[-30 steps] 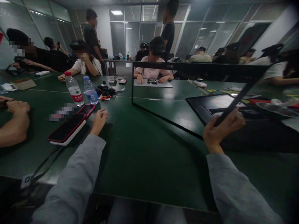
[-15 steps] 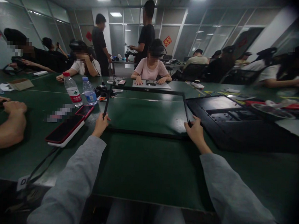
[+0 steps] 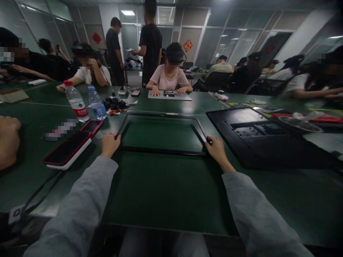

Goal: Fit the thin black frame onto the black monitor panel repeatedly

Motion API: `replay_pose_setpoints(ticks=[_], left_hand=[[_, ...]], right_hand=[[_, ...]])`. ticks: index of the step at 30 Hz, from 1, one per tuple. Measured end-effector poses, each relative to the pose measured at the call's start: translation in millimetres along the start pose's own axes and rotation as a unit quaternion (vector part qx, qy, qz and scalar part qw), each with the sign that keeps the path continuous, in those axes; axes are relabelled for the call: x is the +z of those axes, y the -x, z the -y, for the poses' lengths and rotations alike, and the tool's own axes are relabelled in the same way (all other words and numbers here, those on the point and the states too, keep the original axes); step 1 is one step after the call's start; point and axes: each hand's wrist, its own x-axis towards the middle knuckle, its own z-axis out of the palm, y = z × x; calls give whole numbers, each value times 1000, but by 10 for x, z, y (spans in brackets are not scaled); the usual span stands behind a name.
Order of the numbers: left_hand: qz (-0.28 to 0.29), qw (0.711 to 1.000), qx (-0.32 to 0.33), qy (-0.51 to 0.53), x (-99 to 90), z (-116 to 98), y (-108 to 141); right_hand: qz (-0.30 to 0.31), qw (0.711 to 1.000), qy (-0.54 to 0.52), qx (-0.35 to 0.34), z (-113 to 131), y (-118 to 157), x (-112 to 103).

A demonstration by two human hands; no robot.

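A thin black rectangular bezel (image 3: 165, 151), like the surround of a screen, is held in front of me above the green table (image 3: 168, 192). Through its open middle the tabletop shows. My left hand (image 3: 110, 144) grips the left side bar, fingers closed around it. At the opposite side bar, my right hand (image 3: 216, 149) is closed on the bezel too. The bezel lies nearly flat, its far bar farther from me than my hands. Whether any part of it touches the table I cannot tell.
To the right lies a large black panel (image 3: 259, 141). On the left are a red-capped bottle (image 3: 78, 106), a blue-capped bottle (image 3: 97, 105) and a red-edged phone (image 3: 70, 146) on a white block. A co-worker's forearm (image 3: 1, 145) rests at far left. Another person (image 3: 170, 75) sits opposite.
The bezel's far bar has come down, so the bezel lies flatter. My right hand's raised fingers have folded round the side bar. The view has turned slightly right.
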Motion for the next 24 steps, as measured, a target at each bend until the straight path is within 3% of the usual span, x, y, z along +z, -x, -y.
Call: replay_pose_setpoints(ticks=[13,24], left_hand=[[-5,1000,-2,2,90,39,-10],[8,999,10,-37,103,101,-33]], right_hand=[[23,996,64,58,-19,25,8],[35,997,57,45,42,73,-9]])
